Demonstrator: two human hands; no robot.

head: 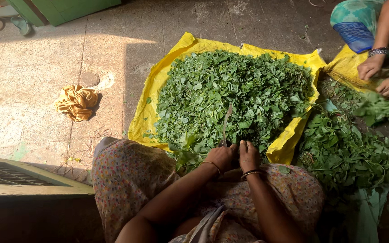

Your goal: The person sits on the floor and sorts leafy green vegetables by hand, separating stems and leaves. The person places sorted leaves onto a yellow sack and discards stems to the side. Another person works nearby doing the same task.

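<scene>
person seated on the stone floor (46,90), knees up under a floral-print cloth. left hand (221,157) and right hand (249,155) sit close together at the near edge of the leaf heap (235,94), both grips pressed shut around a small bunch of greens (186,155) at the base of an upright curved blade (225,123); exactly how the fingers lie is hard to tell from above. the heap of plucked green leaves rests on a yellow sheet (151,99), filling most of it. judgement: work goes best with stems held snug near the blade, fingertips tucked behind the edge, cut leaves falling forward onto the heap rather than off the sheet. edges: sheet's near-right corner folds up just beside the right hand; uncut stalks (347,148) lie piled to the right, touching the sheet. open floor to the left, only a crumpled ochre cloth (76,102) there, well apart. a second person's hands (381,74) work greens at far right, clear of the blade. low ledge with grating (19,177) near the left knee.
</scene>
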